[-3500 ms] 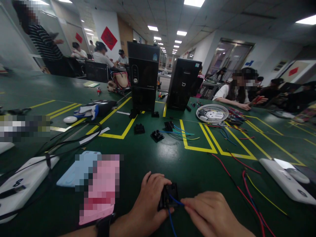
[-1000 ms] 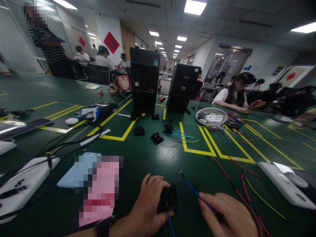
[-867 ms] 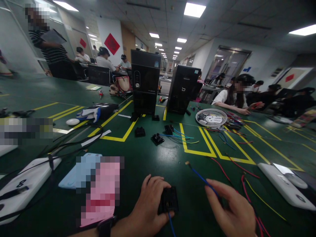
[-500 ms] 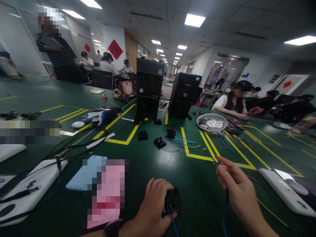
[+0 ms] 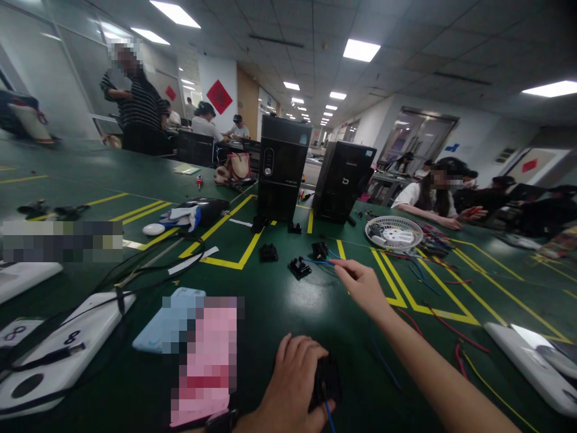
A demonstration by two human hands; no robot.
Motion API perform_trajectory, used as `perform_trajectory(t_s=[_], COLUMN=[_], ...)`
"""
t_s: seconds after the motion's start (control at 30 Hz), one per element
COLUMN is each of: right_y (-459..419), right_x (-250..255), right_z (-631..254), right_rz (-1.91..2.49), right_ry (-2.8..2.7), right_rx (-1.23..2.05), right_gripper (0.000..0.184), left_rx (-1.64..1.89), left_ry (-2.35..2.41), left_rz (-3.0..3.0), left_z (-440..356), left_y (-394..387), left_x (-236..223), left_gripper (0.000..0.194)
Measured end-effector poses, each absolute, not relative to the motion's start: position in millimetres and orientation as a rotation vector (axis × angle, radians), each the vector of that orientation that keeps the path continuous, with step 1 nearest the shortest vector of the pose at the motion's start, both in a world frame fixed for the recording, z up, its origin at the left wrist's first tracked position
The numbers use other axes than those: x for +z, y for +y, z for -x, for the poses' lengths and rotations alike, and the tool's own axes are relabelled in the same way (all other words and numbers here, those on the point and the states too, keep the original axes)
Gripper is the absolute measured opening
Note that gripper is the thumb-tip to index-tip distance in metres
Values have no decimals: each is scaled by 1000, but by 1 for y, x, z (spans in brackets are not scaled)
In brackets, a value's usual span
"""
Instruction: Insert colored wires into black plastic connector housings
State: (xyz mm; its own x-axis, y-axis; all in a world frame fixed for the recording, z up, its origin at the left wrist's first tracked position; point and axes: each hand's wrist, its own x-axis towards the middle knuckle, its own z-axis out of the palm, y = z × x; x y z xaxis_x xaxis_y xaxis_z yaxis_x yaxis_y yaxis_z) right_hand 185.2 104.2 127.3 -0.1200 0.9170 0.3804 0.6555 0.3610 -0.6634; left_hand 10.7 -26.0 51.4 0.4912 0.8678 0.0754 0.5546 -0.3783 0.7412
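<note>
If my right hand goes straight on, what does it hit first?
Probably the thin blue wires just past your right hand, then the small black connector behind them, though depth is hard to judge.

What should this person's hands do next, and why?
Probably the right hand should pinch a blue wire from the loose bunch and bring it to the black block under the left hand. Its fingers are right beside that wire, and the block shows a blue wire of the same colour coming out of it.
</note>
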Motion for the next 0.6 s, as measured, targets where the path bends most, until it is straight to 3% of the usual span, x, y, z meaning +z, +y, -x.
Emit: perform_trajectory(t_s=[0.6], right_y=[148], right_x=[84], right_z=[-171], right_rz=[1471], right_ry=[-2408], right_rx=[-49], right_gripper=[29], left_rx=[643], left_ry=[1107], left_rz=[-2120], left_z=[-9], left_y=[-18], left_x=[27], left_gripper=[60])
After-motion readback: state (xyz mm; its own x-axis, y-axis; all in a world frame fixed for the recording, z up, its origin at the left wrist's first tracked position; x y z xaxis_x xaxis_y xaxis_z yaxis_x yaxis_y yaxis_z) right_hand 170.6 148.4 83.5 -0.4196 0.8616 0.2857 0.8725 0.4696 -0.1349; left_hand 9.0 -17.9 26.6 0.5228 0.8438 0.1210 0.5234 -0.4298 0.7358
